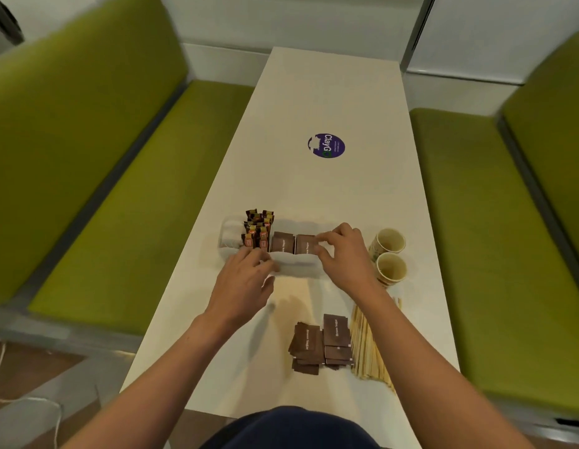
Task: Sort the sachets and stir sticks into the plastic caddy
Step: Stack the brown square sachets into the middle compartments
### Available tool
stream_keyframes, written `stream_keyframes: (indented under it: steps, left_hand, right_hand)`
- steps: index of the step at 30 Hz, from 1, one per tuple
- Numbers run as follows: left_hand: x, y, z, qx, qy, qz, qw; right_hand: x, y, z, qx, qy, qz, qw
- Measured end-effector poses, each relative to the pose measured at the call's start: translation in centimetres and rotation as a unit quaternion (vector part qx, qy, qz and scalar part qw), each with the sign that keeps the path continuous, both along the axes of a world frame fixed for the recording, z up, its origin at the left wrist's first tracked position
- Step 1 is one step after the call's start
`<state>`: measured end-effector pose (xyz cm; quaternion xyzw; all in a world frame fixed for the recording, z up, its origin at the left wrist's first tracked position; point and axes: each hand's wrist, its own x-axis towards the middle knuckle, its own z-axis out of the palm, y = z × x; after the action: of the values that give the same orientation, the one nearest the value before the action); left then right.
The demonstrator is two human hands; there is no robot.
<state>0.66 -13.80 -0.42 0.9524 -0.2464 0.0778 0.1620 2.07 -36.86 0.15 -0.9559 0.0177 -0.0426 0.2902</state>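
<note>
The caddy (294, 263) sits across the middle of the table (330, 92), with orange sachets (257, 231) upright in a left compartment and brown sachets (283, 243) beside them. The right hand (346, 257) pinches the rightmost brown bundle between thumb and fingertips. The left hand (243, 283) curls over the caddy's near-left corner, gripping it. A slack pinch could let the bundle fan out or fall flat, and a hard push could slide the light caddy. The right forearm crosses above the sticks (369, 348), near the loose sachets (320, 343) and just beside the cups (390, 254). A careless pull-back could scatter or topple them.
</note>
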Motion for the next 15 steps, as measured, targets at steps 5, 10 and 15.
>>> stream_keyframes:
  steps: [5,10,15]
  left_hand:
    - [-2.3,-1.9,-0.4,-0.005,0.086,-0.048,0.995]
    - [-4.9,-3.7,-1.6,0.029,0.174,-0.089,0.98]
    - [-6.0,-4.4,-2.8,0.098,0.237,-0.127,0.958]
  right_hand:
    - [-5.2,-0.5,-1.0,0.014,0.023,0.01,1.0]
    - [-9.8,-1.2,-2.6,-0.013,0.077,0.04,0.996]
    - [-12.9,-1.7,-3.5,-0.067,0.171,0.107,0.977]
